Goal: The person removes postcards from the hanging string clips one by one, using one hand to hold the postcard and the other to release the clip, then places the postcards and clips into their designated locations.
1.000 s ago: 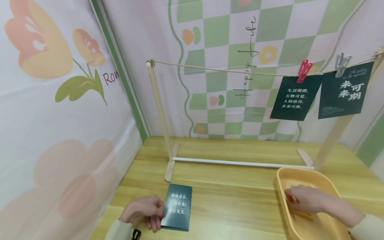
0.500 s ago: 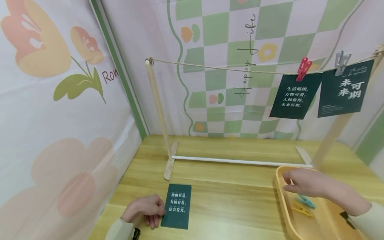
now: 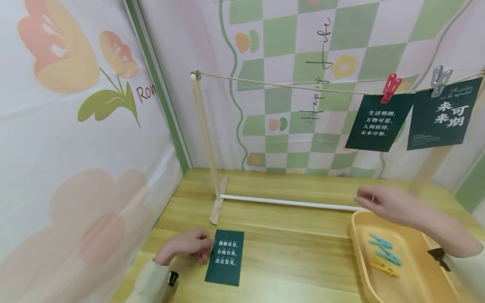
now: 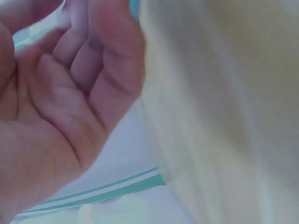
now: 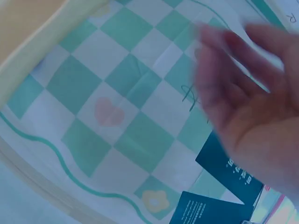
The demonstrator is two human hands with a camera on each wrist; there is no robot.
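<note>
My left hand is low over the table with its fingers loosely curled, fingertips right at the left edge of a dark green card with white writing, which lies flat. In the left wrist view the palm and bent fingers of the left hand show nothing held. My right hand hovers above the far end of the yellow tray. Blurred in the right wrist view, the right hand has thumb and fingers apart, with no object showing between them. Teal clips and a yellow clip lie in the tray.
A wooden stand with a left post and a white bottom rod carries a string. Two green cards hang at its right, one under a red clip, one under a grey clip. A checkered cloth hangs behind.
My right hand has risen out of the tray, uncovering the clips there. My left hand has shifted slightly up from the card's edge. The view has turned a little left.
</note>
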